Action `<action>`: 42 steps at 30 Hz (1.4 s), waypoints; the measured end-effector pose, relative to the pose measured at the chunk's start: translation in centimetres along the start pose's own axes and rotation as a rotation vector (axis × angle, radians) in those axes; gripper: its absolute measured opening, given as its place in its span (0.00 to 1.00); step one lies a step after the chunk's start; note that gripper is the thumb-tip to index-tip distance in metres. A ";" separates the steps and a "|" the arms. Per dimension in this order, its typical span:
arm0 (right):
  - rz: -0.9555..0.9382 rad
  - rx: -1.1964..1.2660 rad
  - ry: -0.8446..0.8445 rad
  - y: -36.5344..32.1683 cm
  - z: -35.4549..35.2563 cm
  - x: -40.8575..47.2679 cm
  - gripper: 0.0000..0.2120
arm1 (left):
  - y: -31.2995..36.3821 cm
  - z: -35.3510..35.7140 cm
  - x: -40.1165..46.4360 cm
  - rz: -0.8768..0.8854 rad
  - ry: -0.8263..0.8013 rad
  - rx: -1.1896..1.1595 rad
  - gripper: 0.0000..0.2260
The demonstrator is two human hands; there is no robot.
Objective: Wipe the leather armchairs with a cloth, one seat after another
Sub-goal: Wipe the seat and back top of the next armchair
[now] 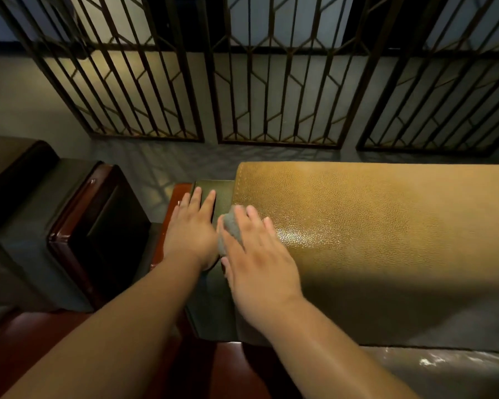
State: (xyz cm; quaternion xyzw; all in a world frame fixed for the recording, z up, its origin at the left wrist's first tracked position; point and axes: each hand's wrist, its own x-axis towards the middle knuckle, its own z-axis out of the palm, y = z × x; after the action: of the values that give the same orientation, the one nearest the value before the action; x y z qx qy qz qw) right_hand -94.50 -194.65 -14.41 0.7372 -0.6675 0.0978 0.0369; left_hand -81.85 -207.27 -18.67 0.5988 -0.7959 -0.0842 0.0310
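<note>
The tan, pebbled leather top of an armchair's backrest (pixel 372 226) fills the right half of the head view. My right hand (pixel 257 263) lies on its left end, fingers spread over a small grey cloth (pixel 231 226) that shows between thumb and fingers. Flat beside it, my left hand (pixel 192 231) rests palm down on the chair's dark green side panel (pixel 222 194) and red-brown wooden arm (pixel 177 197), holding nothing. Below the backrest a strip of shiny dark seat (pixel 444 370) shows at the lower right.
A second armchair (pixel 69 226) with dark leather and glossy red-brown wood trim stands at the left, across a narrow gap. Behind both runs a grey floor strip and a dark metal lattice screen (pixel 271 82). More red-brown wood (pixel 55 341) lies under my forearms.
</note>
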 end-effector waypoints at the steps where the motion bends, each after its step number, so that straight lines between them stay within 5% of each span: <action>1: -0.003 -0.019 0.012 1.4 -0.3 -0.2 0.29 | 0.0 -0.1 -0.1 -0.004 0.014 -0.023 0.32; 7: 0.636 -0.074 0.053 17.2 -3.7 -5.0 0.27 | 0.5 -0.4 -0.4 0.000 0.095 -0.090 0.30; 9: 0.718 -0.046 0.057 17.3 -4.8 -6.0 0.26 | 0.5 -0.6 -0.9 0.025 0.139 -0.124 0.29; 13: 0.328 -0.023 0.010 10.4 -3.8 -5.9 0.26 | 1.0 -0.9 -1.1 0.039 0.143 -0.152 0.24; 16: 0.134 -0.005 -0.046 11.6 -4.2 -7.5 0.29 | 1.1 -0.8 -3.3 -0.007 0.086 -0.203 0.23; 22: 0.648 -0.110 0.015 27.7 -7.5 -15.3 0.26 | 6.9 -3.2 -8.2 -0.159 0.075 -0.371 0.25; 25: 0.845 0.001 0.001 30.8 -8.7 -16.9 0.26 | 16.4 -5.0 -7.5 0.096 0.164 -0.227 0.28; 27: 0.671 0.021 -0.007 28.8 -8.4 -15.6 0.27 | 23.8 -3.9 -6.4 0.315 0.090 -0.082 0.33; 30: 0.326 0.049 -0.034 27.3 -7.0 -15.1 0.29 | 34.6 -1.3 -5.4 0.388 0.011 0.003 0.29; 34: 0.524 -0.141 0.016 37.3 -7.3 -18.0 0.27 | 40.1 1.1 -4.4 0.357 0.116 0.080 0.28; 38: 0.799 -0.015 0.165 42.1 -8.6 -19.7 0.25 | 39.5 2.7 -4.3 0.341 0.205 0.138 0.30; 42: 0.400 0.027 0.189 35.0 -5.9 -17.2 0.27 | 39.7 2.9 -4.1 0.341 0.234 0.136 0.30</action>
State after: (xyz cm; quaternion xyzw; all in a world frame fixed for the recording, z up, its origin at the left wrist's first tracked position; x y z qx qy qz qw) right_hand -131.33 -180.52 -14.59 0.5782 -0.7925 0.1809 0.0694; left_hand -118.78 -192.33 -14.55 0.4618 -0.8805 0.0464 0.0963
